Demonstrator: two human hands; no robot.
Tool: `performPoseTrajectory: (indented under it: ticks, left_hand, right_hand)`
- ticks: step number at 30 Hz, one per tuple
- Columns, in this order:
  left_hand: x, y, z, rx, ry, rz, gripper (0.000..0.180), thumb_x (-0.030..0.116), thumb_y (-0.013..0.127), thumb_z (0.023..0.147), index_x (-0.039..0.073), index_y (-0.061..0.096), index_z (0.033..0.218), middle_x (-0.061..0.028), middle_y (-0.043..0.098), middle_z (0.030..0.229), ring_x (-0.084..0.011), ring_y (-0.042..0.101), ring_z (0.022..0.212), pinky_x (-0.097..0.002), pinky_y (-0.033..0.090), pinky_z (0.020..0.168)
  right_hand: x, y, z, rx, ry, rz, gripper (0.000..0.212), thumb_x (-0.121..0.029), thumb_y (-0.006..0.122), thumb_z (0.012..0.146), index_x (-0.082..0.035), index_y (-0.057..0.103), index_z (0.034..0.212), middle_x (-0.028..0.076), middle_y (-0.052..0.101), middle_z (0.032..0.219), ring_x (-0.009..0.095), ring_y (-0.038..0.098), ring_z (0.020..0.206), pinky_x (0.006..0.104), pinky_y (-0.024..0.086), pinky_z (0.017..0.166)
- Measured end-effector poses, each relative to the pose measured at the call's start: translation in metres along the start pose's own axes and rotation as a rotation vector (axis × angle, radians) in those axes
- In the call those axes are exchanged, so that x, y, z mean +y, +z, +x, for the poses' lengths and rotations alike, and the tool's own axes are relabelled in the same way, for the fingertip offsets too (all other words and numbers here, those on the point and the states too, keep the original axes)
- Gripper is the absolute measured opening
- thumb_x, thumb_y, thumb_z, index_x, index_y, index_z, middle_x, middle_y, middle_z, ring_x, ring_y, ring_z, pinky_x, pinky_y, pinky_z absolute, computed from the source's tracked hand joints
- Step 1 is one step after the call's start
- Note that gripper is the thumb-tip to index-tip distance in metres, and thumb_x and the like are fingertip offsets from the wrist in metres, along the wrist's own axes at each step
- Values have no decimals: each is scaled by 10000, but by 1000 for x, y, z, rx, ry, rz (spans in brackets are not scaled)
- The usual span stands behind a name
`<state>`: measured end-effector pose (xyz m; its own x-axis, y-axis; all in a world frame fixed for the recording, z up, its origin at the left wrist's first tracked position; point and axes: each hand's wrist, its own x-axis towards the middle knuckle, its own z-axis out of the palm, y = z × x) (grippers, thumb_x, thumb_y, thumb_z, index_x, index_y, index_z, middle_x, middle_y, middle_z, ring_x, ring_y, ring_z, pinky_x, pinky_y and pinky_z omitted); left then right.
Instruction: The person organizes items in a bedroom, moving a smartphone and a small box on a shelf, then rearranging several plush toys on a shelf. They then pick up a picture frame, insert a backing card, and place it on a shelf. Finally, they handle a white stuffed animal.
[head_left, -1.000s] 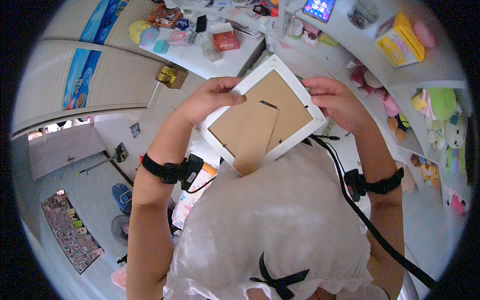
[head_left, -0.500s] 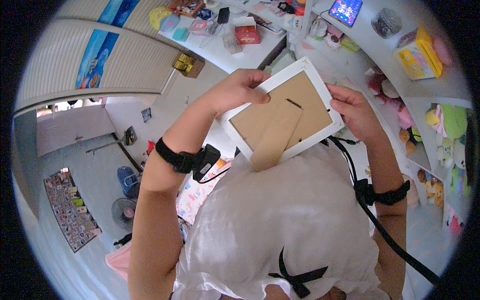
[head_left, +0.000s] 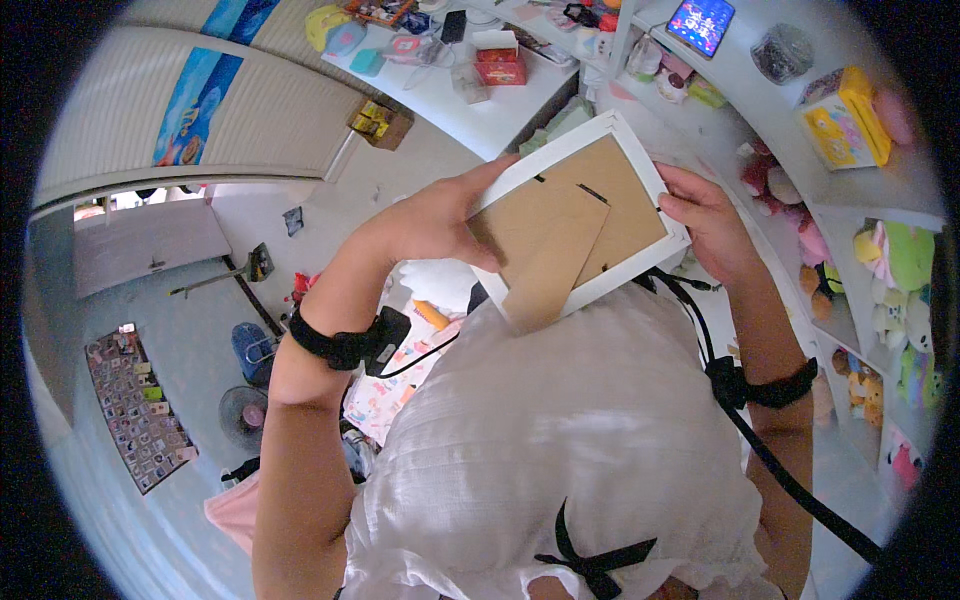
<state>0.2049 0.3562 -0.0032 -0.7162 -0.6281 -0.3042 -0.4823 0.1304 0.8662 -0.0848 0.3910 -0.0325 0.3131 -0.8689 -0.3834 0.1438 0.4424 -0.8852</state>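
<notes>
A white picture frame (head_left: 627,272), its brown backing board toward me, is held tilted in front of my chest. A brown stand flap (head_left: 565,255) is attached to that backing and points down toward my shirt. My left hand (head_left: 432,222) grips the left side, its thumb over the lower left of the back and its fingers behind the rim. On the right side, my right hand (head_left: 708,222) pinches the white rim between thumb and fingers. Small dark metal tabs show along the board's edges. The front of the frame is hidden.
Ahead stands a white desk (head_left: 530,105) bearing a red box (head_left: 498,62) and other small items. To the right, a white shelf holds a lit tablet (head_left: 700,25), a yellow box (head_left: 845,118) and plush toys (head_left: 895,250). A fan (head_left: 243,415) stands at the left. A black cable (head_left: 790,490) runs beside my right arm.
My left hand has slid down the frame's left side, its thumb moving from the upper part of the board to the lower left. A dark tab there is now uncovered. My right hand keeps its hold.
</notes>
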Motion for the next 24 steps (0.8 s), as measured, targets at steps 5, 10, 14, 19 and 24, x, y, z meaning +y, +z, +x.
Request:
performPoseTrajectory:
  ticks: [5, 10, 14, 19, 24]
  left_hand:
    - [6, 2, -2, 71, -17, 57, 859, 92, 722, 497, 6, 286, 1233, -170, 521, 1038, -249, 506, 959, -304, 385, 827]
    - [13, 4, 0, 93, -80, 69, 816, 62, 713, 505, 11, 316, 1216, -155, 519, 1044, -238, 506, 961, -300, 405, 801]
    - [12, 8, 2, 99, -96, 12, 803, 59, 711, 512, 18, 319, 1211, -139, 492, 1083, -225, 477, 1002, -299, 397, 818]
    - [-1, 3, 4, 20, -80, -159, 781, 137, 727, 547, 22, 321, 1204, -110, 456, 1113, -218, 412, 1058, -318, 348, 873]
    - [26, 2, 31, 369, 77, 459, 614, 202, 679, 618, 26, 403, 1137, -162, 471, 1086, -300, 446, 1007, -345, 359, 855]
  right_hand:
    - [-2, -2, 3, 3, 3, -19, 421, -95, 516, 754, 22, 423, 1147, 84, 526, 1046, 138, 489, 935, 254, 357, 836]
    - [-1, -3, 3, 17, 35, -18, 404, -91, 525, 749, 7, 446, 1133, 75, 531, 1034, 136, 494, 919, 264, 367, 826]
    - [0, -5, 0, 4, 14, -19, 388, -93, 509, 765, 3, 444, 1136, 80, 531, 1037, 140, 509, 904, 266, 393, 797]
    - [1, -5, -3, -2, 84, 168, 367, -91, 466, 799, 1, 424, 1152, 98, 525, 1050, 152, 521, 911, 269, 413, 785]
    - [0, 3, 0, 91, 26, 286, 364, -108, 458, 808, 36, 419, 1141, 109, 524, 1054, 171, 529, 916, 269, 415, 790]
